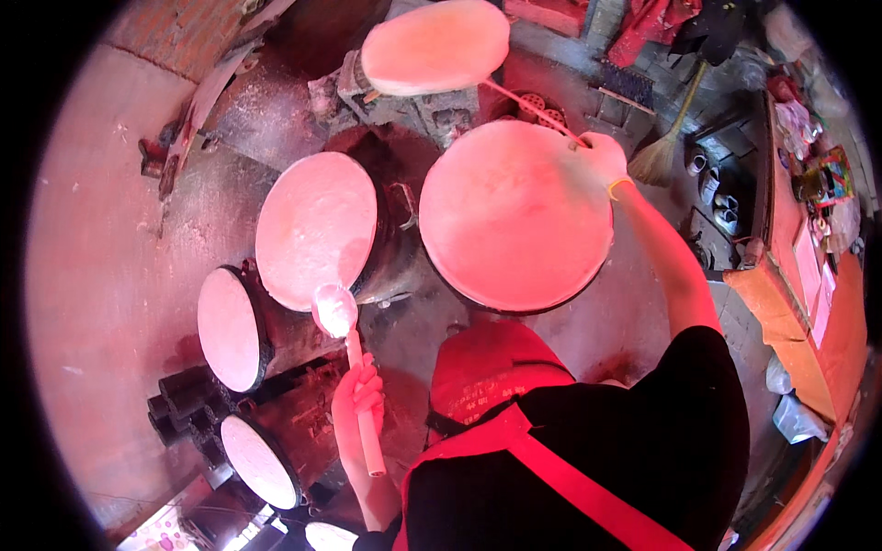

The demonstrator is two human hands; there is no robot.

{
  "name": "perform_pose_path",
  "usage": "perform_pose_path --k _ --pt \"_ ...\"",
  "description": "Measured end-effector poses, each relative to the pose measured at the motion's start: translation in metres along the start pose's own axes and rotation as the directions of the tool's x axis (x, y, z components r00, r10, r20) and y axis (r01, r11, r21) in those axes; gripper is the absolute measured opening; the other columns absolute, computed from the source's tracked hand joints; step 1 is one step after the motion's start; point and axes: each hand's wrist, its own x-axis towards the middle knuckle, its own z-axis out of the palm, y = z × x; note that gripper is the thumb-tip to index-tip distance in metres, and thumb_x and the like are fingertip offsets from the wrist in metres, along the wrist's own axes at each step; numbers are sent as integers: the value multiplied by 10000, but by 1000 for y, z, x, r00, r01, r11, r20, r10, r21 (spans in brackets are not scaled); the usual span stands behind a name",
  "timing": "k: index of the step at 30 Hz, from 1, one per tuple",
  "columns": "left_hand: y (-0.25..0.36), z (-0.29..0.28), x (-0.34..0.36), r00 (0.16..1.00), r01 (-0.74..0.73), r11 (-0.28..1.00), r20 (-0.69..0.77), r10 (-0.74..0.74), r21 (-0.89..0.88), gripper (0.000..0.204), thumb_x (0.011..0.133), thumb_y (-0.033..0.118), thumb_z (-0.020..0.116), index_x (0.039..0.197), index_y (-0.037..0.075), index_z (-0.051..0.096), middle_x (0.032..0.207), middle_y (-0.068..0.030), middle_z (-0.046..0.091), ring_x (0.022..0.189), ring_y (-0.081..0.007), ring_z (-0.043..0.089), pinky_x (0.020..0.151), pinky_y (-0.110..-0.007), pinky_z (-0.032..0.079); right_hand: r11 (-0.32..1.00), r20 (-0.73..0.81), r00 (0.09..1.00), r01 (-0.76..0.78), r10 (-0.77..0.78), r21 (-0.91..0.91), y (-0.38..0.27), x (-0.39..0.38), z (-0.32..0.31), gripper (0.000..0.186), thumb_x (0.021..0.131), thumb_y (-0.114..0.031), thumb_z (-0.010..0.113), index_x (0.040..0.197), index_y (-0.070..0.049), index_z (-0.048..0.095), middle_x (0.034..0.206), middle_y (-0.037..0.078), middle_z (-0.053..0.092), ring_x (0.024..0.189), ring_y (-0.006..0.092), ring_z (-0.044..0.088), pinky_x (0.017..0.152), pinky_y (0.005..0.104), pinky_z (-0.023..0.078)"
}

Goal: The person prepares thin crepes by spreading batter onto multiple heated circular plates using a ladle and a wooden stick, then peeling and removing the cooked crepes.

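My left hand (366,395) is closed round the wooden handle of a ladle (333,308), whose pale bowl holds white stuff and overlaps the lower edge of an upright-facing round griddle (312,220) with a pale surface. My right hand (602,156), a yellow band on its wrist, grips a thin red-looking stick (537,108) at the rim of the large round pale griddle (514,220) before me. The stick runs up-left to another pale round disc (432,50) at the top; whether they join is unclear.
More round pale discs (230,326) (257,459) line the left, beside stacked black cylinders (179,409). Concrete blocks (395,110) stand behind. A straw broom (666,151), brush (625,87) and shoes (712,188) are upper right; a cluttered orange counter (799,321) bounds the right.
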Motion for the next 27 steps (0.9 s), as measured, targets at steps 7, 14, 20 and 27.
perform_pose_path --k 7,14,20,27 --pt "22 26 28 1000 -11 997 29 9 82 180 967 40 419 1125 -46 421 751 -39 405 523 -79 365 371 -179 290 830 96 974 122 -206 544 -89 -7 -61 156 825 -169 667 799 -15 667 682 -85 519 616 25 427 565 199 348" --pt "87 71 85 999 -19 967 42 9 256 239 973 65 424 1181 -52 413 744 -30 420 513 -69 356 367 -183 306 879 -68 885 442 -460 -180 -241 88 -155 192 850 -216 629 911 -36 661 698 -22 593 626 49 497 577 236 415" --pt "146 106 128 998 -64 903 35 54 424 258 951 85 478 1180 -26 436 746 -18 435 489 -55 342 338 -156 274 277 -131 290 551 -948 -787 -356 135 -119 197 786 -238 640 939 -116 656 778 86 633 730 187 650 646 293 504" --pt "188 113 149 995 -83 864 -4 97 497 284 930 83 501 1191 -11 439 764 -27 431 483 -54 332 330 -156 253 359 -84 454 564 -887 -744 -252 184 118 130 758 -199 601 887 -208 603 732 15 554 643 213 604 472 345 480"
